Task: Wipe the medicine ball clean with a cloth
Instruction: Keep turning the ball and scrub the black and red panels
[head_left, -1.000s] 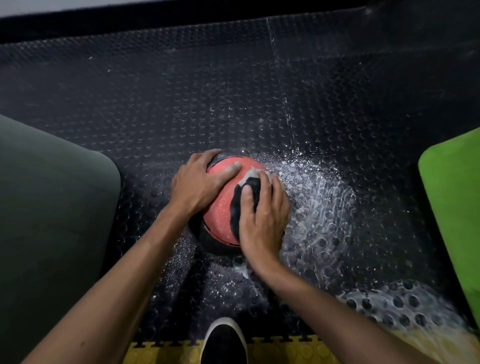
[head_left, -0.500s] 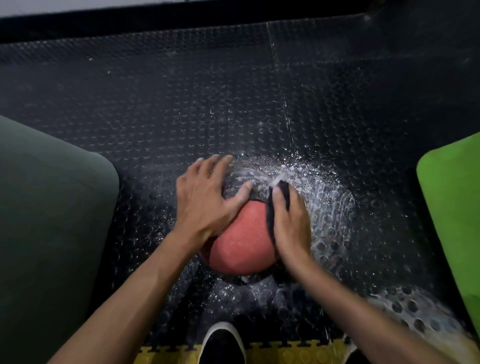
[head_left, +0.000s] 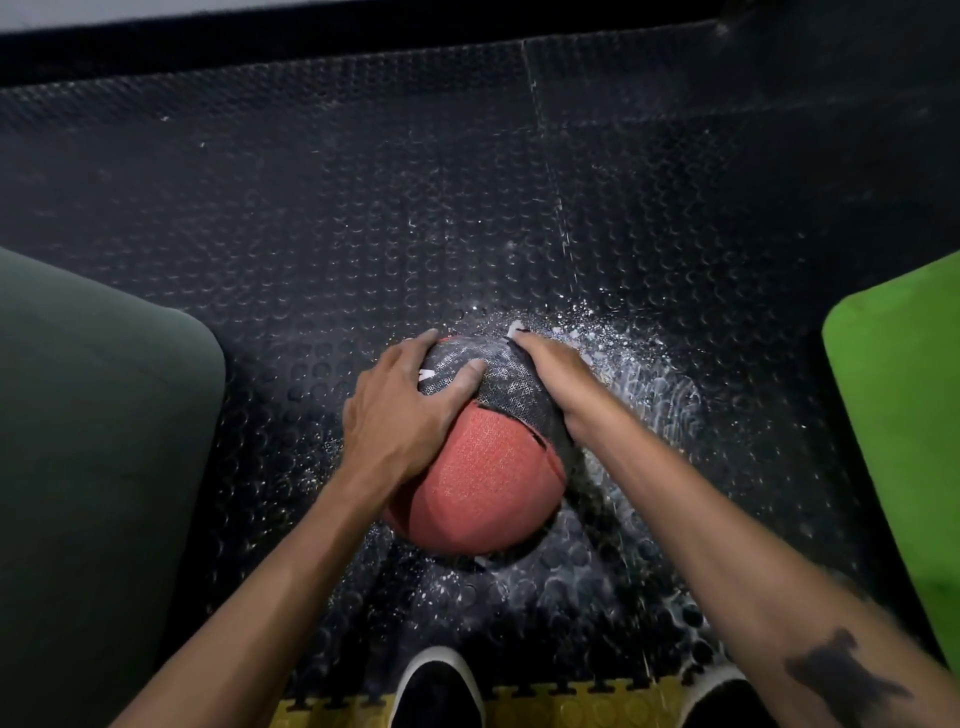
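Two hands work the ball (head_left: 483, 483): left hand (head_left: 400, 410) spread flat on top, right hand (head_left: 550, 369) pressing the cloth (head_left: 517, 328) at its far side; advise firm, overlapping strokes.

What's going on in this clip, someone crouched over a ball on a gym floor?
A person is cleaning a red and black medicine ball that sits on a studded black floor mat speckled with white droplets or powder. The left hand is spread over the ball's top left, steadying it. The right hand presses on the far right side, with only a pale corner of the cloth showing at its fingertips.
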